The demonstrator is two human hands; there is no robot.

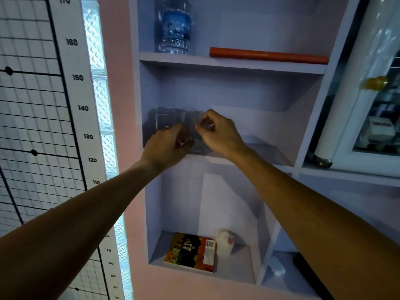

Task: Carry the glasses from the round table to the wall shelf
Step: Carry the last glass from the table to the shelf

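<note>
Several clear glasses [165, 119] stand bunched at the left end of the middle wall shelf [266, 158]. One more glass [195, 138] stands in front of them, near the shelf's front edge. My left hand [167, 146] has its curled fingers and thumb round this glass's left side. My right hand [219, 132] pinches its upper right rim with bent fingers. Both hands hide part of the glass, and motion blur softens its outline. The round table is out of view.
A water bottle [175, 29] and an orange-red tube [268, 55] sit on the upper shelf. On the lower shelf lie a colourful box [190, 252] and a small white container [225, 242]. A height chart [86, 135] hangs left; a glass-door cabinet [372, 109] stands right.
</note>
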